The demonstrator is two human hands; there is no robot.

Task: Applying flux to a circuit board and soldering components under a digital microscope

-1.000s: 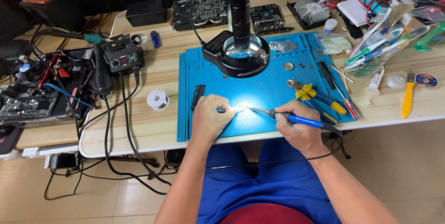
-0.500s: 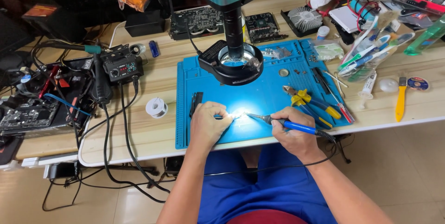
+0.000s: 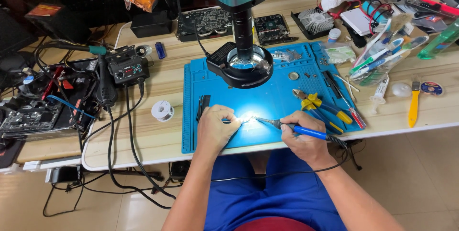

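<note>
We see a blue-handled soldering iron (image 3: 303,130) gripped in the right hand (image 3: 302,137), fingers closed around it like a pen, its metal tip pointing left to a brightly lit spot on the blue work mat (image 3: 267,99), near the mat's front edge. The left hand (image 3: 217,128) rests curled on the mat just left of that spot, fingertips pinched on something too small and glare-washed for us to make out. Above the hands, at the middle of the mat, stands a microscope (image 3: 241,35) with a black ring light hanging over the mat. On the mat's right part lie yellow-handled pliers (image 3: 318,106) and a screwdriver beside them. Off the mat's left edge we find a small spool of solder wire (image 3: 162,110) on the wooden table (image 3: 158,137), and farther left a black soldering station (image 3: 126,71) with dark cables trailing down. Beyond the mat's far edge sit green circuit boards (image 3: 205,20). To the mat's right, a cup of brushes (image 3: 377,61) and a yellow-handled tool.
</note>
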